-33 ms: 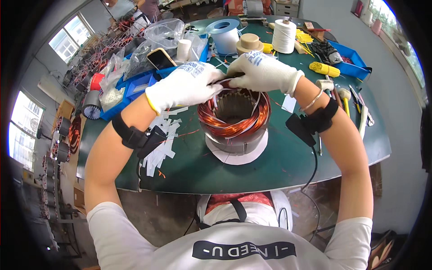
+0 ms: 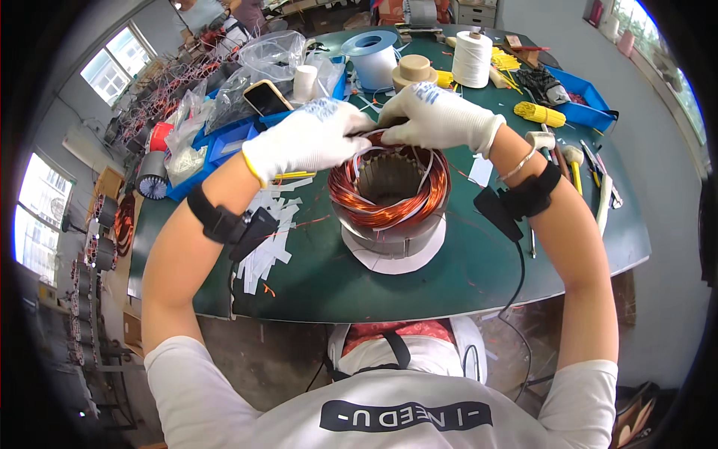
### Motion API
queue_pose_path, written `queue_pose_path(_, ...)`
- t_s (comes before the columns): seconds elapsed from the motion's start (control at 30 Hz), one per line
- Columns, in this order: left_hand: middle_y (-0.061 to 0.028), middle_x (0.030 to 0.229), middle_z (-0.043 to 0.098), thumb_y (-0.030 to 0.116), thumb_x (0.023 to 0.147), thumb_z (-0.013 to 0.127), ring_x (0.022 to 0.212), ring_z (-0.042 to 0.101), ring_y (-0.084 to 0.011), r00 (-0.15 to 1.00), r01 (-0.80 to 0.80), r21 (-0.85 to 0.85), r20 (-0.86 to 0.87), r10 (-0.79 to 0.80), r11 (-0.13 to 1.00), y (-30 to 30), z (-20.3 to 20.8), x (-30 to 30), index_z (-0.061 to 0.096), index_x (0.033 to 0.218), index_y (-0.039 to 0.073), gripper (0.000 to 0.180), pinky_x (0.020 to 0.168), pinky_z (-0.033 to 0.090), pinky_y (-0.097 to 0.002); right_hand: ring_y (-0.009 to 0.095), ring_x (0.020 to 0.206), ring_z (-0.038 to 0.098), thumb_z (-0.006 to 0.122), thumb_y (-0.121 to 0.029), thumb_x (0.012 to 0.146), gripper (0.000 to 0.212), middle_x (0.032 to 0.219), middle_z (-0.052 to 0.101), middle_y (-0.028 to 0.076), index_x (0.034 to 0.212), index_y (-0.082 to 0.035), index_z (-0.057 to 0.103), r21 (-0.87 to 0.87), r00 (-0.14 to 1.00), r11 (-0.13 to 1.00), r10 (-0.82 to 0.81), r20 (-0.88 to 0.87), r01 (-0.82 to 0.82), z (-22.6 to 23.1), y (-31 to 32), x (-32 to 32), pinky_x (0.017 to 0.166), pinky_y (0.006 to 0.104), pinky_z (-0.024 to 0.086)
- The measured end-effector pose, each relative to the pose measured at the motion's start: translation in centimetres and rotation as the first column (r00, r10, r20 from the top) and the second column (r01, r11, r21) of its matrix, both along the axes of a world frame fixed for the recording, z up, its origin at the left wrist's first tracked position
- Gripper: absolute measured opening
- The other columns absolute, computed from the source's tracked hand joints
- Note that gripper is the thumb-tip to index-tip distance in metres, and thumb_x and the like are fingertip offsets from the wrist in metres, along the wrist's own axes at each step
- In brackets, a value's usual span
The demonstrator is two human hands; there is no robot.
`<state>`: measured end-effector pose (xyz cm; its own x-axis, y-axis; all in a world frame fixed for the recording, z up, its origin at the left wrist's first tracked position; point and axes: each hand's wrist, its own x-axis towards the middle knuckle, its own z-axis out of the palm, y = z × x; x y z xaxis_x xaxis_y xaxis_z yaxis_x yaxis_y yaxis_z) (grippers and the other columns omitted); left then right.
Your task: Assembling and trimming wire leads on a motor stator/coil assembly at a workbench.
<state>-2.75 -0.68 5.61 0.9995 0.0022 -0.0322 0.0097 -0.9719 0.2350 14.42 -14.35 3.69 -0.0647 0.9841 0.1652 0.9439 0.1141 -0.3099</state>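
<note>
Since the earlier frame, the left hand [image 2: 318, 135] has shifted slightly, baring yellow sticks [image 2: 295, 175] below its wrist, and the right hand [image 2: 441, 120] has rolled a little. Both forearms angle inward from the frame's sides, wrists bent, gloved fingers curled partway closed and nearly meeting at the far rim of the copper winding [image 2: 389, 215]; whether they grip anything, I cannot tell. That winding tops a metal core [image 2: 389, 239] upright on the bench [image 2: 336, 292], mid-frame.
</note>
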Motion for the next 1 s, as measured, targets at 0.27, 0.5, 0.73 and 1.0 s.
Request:
queue_pose_path(0.27, -0.0103, 0.124, 0.063, 0.027, 0.092, 0.067, 0.107, 0.061, -0.0152, 0.890, -0.175, -0.689, 0.195, 0.413, 0.703, -0.5, -3.9, -2.3, 0.067, 0.112, 0.000, 0.034, 0.098, 0.047, -0.0321, 0.012, 0.083, 0.065, 0.062, -0.025, 0.095, 0.028, 0.091, 0.072, 0.009, 0.106, 0.000, 0.069, 0.003, 0.739, 0.985, -0.129, -0.661, 0.175, -4.7, -3.6, 1.5, 0.079, 0.0290, 0.052)
queue_pose_path(0.5, -0.0220, 0.142, 0.047, 0.033, 0.099, 0.053, 0.130, 0.044, -0.0373, 0.838, -0.006, -0.267, 0.525, 0.151, 0.964, -3.1, -6.7, -7.1, 0.075, 0.097, 0.010, 0.032, 0.111, 0.030, -0.0462, 0.016, 0.078, 0.065, 0.058, -0.018, 0.092, 0.028, 0.087, 0.070, 0.012, 0.109, 0.003, 0.068, 0.221, 0.806, 0.916, -0.156, -0.570, 0.334, -1.7, -4.0, 0.0, 0.076, 0.0304, 0.051)
queue_pose_path(0.73, -0.0168, 0.112, 0.060, 0.025, 0.099, 0.051, 0.106, 0.057, -0.0240, 0.872, 0.076, -0.561, 0.438, 0.218, 0.824, -1.0, -5.1, -1.9, 0.067, 0.079, 0.000, 0.037, 0.095, 0.044, -0.0362, 0.009, 0.081, 0.058, 0.056, -0.015, 0.092, 0.027, 0.088, 0.069, 0.007, 0.107, 0.005, 0.068, 0.223, 0.834, 0.911, -0.190, -0.517, 0.346, 0.0, -4.2, -2.9, 0.077, 0.0258, 0.049)
queue_pose_path(1.0, -0.0215, 0.127, 0.056, 0.043, 0.083, 0.072, 0.119, 0.053, -0.0370, 0.854, -0.177, -0.282, 0.432, 0.289, 0.943, -2.2, -5.0, -4.6, 0.059, 0.120, 0.001, 0.058, 0.105, 0.040, -0.0412, 0.033, 0.091, 0.064, 0.071, -0.027, 0.082, 0.046, 0.096, 0.067, 0.024, 0.120, -0.001, 0.064, 0.226, 0.974, 0.955, -0.159, -0.164, 0.194, 0.8, -3.0, -4.9, 0.086, 0.0380, 0.049)
